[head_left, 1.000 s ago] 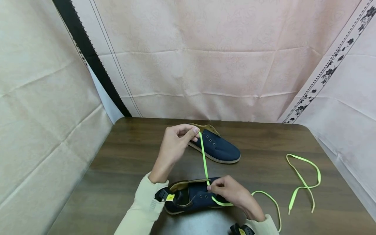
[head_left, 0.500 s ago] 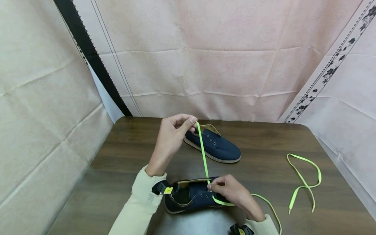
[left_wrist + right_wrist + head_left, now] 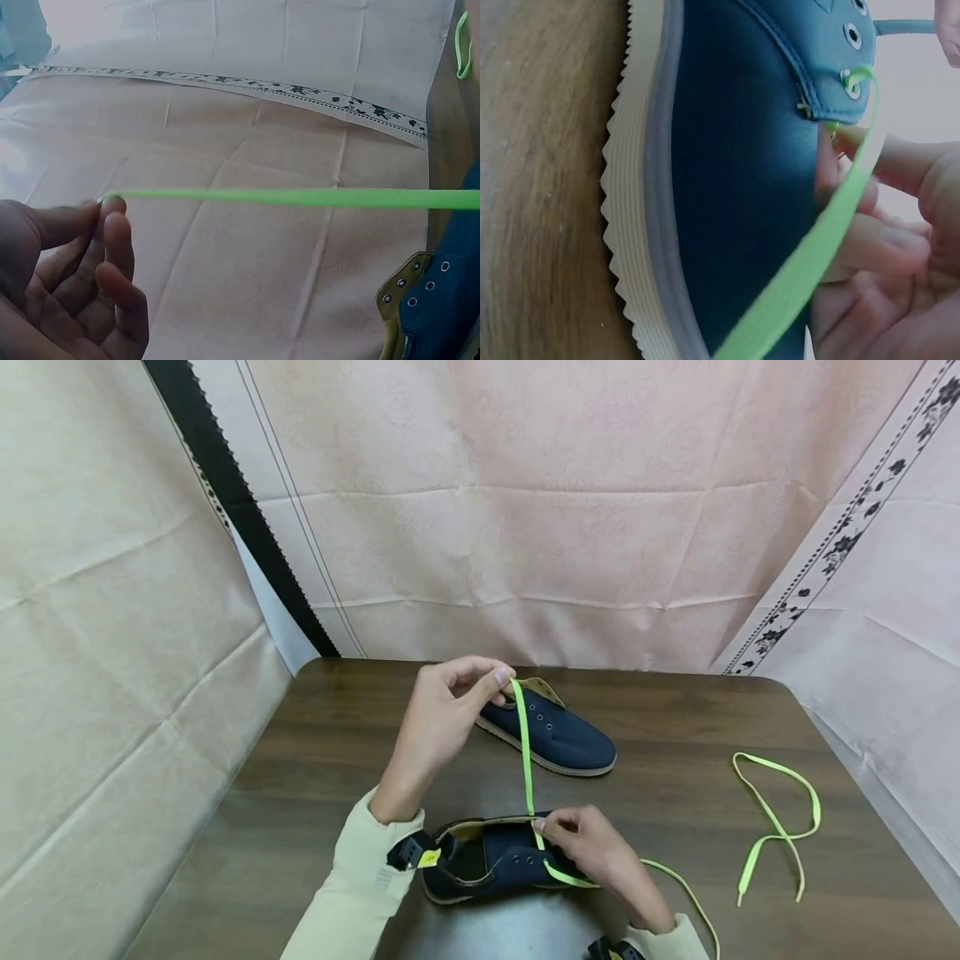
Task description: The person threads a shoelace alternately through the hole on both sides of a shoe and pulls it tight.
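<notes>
My left grip (image 3: 450,714) pinches the lace (image 3: 522,739) near its tip between thumb and index, up above the shoe (image 3: 510,870); the tip itself is hidden in the fingers. My right grip (image 3: 596,847) is curled at the shoe, fingertips pinching its far flap right by the lace. Shoe lies on its sole on the surface (image 3: 300,827), close to me, toe to the right, under my right grip. Lace climbs nearly straight from the far flap to my left fingers; its other part comes out of the lowest eyelet (image 3: 853,84) of the near flap, passes under my right grip and trails off toward the frame's bottom edge. Risks, my guess: left pinch is thin and at the very end, so a hard tug could slip it off. Pulling too far would leave the two ends uneven, or drag the trailing part right through. If the right grip lets go, the light-looking shoe could slide or tip. My right fingers also sit against the lace, so they could snag it; the flat lace could twist going through the hole. Other shoe (image 3: 573,739) stands behind the lace, spare lace (image 3: 791,837) well off to the right; low tangle risk.
</notes>
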A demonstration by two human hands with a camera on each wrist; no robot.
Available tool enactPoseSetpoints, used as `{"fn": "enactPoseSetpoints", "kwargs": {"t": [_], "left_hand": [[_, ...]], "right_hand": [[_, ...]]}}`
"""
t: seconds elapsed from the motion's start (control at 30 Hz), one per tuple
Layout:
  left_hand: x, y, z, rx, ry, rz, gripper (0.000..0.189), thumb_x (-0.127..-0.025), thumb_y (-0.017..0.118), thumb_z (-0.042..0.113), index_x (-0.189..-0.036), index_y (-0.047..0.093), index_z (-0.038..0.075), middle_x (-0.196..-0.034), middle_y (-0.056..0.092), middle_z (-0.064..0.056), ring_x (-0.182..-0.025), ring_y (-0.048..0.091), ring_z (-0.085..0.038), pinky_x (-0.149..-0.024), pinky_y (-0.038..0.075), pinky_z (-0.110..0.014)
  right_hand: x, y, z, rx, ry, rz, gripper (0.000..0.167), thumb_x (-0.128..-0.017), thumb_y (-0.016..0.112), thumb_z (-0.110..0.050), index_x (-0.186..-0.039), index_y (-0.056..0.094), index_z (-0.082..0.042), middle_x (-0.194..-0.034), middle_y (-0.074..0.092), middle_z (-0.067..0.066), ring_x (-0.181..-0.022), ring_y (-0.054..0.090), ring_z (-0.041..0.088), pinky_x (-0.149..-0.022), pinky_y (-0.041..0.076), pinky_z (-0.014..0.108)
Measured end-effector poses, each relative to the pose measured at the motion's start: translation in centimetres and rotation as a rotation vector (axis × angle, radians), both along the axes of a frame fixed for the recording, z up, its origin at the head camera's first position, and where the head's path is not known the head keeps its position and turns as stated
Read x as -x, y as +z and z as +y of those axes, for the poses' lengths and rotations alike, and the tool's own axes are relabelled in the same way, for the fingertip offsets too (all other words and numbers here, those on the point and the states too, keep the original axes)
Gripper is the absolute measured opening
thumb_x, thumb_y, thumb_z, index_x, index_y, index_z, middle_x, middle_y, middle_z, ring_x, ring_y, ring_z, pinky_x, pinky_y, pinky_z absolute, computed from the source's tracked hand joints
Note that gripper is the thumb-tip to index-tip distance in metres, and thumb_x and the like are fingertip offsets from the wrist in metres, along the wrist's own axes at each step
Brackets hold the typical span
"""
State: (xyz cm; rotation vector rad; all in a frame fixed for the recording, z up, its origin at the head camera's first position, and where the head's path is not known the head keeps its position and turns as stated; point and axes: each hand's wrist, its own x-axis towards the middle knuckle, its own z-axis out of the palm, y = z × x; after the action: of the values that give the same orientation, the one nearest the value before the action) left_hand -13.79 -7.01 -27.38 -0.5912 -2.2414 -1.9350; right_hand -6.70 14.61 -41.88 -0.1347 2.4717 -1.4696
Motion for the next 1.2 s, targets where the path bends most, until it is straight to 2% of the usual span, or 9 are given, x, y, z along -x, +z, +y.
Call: {"fn": "enactPoseSetpoints", "kwargs": {"t": [0.1,0.17,0.3,0.47,0.63,0.73,0.87,0.97,1.2], "left_hand": [[-1.1,-0.7,0.0,0.027,-0.025,0.025,0.015,-0.103,0.073,0.022,-0.105,0.082,0.011,-0.095,0.079,-0.007,-0.085,0.074,-0.024,-0.068,0.053,-0.027],[-2.0,-1.3,0.0,0.045,-0.034,0.041,0.014,-0.102,0.073,0.022,-0.107,0.082,0.013,-0.095,0.079,-0.004,-0.085,0.074,-0.021,-0.068,0.055,-0.028],[-3.9,-3.2,0.3,0.088,-0.038,0.100,0.012,-0.101,0.075,0.022,-0.107,0.084,0.016,-0.096,0.079,0.007,-0.084,0.072,-0.013,-0.068,0.055,-0.028],[-6.7,-7.5,1.0,0.103,-0.048,0.204,0.010,-0.098,0.077,0.020,-0.104,0.085,0.017,-0.098,0.078,0.010,-0.074,0.064,-0.005,-0.060,0.052,-0.025],[-8.6,-11.7,1.0,0.121,-0.053,0.320,0.013,-0.097,0.077,0.015,-0.108,0.085,0.019,-0.099,0.076,0.011,-0.065,0.053,0.002,-0.053,0.042,-0.015],[-8.9,-13.5,0.8,0.134,-0.070,0.435,0.016,-0.096,0.078,0.011,-0.110,0.084,0.017,-0.100,0.076,0.008,-0.075,0.061,0.002,-0.061,0.048,-0.012],[-9.1,-14.7,0.3,0.184,-0.069,0.585,0.017,-0.093,0.080,0.007,-0.107,0.084,0.016,-0.103,0.077,0.007,-0.095,0.070,-0.003,-0.080,0.055,-0.015],[-9.1,-15.2,0.1,0.247,-0.058,0.676,0.016,-0.092,0.081,0.008,-0.105,0.084,0.018,-0.104,0.078,0.008,-0.097,0.070,-0.003,-0.084,0.055,-0.016],[-9.4,-15.7,-0.1,0.348,-0.045,0.694,0.010,-0.091,0.085,0.018,-0.100,0.084,0.022,-0.098,0.077,0.014,-0.092,0.067,0.003,-0.080,0.052,-0.012]], "right_hand": [[-0.9,0.5,-0.3,-0.064,-0.140,0.051,0.033,-0.107,0.064,-0.029,-0.081,0.072,-0.009,-0.080,0.064,-0.001,-0.076,0.055,0.012,-0.071,0.043,0.027],[-1.8,1.2,-0.6,-0.039,-0.237,0.076,0.033,-0.108,0.063,-0.032,-0.086,0.075,-0.011,-0.085,0.068,0.001,-0.078,0.058,0.013,-0.073,0.046,0.029],[-3.7,2.9,-1.3,0.223,-0.328,0.045,0.040,-0.111,0.057,-0.035,-0.093,0.074,-0.003,-0.070,0.052,0.003,-0.059,0.045,0.013,-0.057,0.040,0.025],[-5.0,3.6,-2.2,0.523,-0.329,-0.062,0.056,-0.112,0.047,-0.047,-0.100,0.072,0.002,-0.068,0.046,0.002,-0.051,0.031,0.010,-0.048,0.027,0.021],[-5.2,2.8,-2.3,0.581,-0.347,-0.145,0.047,-0.109,0.060,-0.040,-0.090,0.068,0.002,-0.064,0.044,0.000,-0.048,0.024,0.010,-0.047,0.023,0.022],[-5.3,2.3,-2.2,0.594,-0.332,-0.188,0.042,-0.105,0.067,-0.035,-0.084,0.064,0.001,-0.059,0.040,-0.001,-0.047,0.021,0.009,-0.047,0.022,0.022],[-5.2,1.8,-1.9,0.611,-0.271,-0.223,0.035,-0.104,0.069,-0.032,-0.088,0.066,-0.001,-0.065,0.047,0.000,-0.048,0.023,0.008,-0.047,0.023,0.021],[-5.0,1.7,-1.6,0.615,-0.218,-0.238,0.025,-0.105,0.068,-0.025,-0.098,0.070,0.000,-0.076,0.059,0.001,-0.049,0.027,0.006,-0.047,0.025,0.021],[-5.1,1.6,-1.0,0.558,-0.118,-0.241,0.027,-0.106,0.067,-0.020,-0.111,0.068,0.006,-0.080,0.065,0.002,-0.051,0.034,0.004,-0.045,0.028,0.020]]}}
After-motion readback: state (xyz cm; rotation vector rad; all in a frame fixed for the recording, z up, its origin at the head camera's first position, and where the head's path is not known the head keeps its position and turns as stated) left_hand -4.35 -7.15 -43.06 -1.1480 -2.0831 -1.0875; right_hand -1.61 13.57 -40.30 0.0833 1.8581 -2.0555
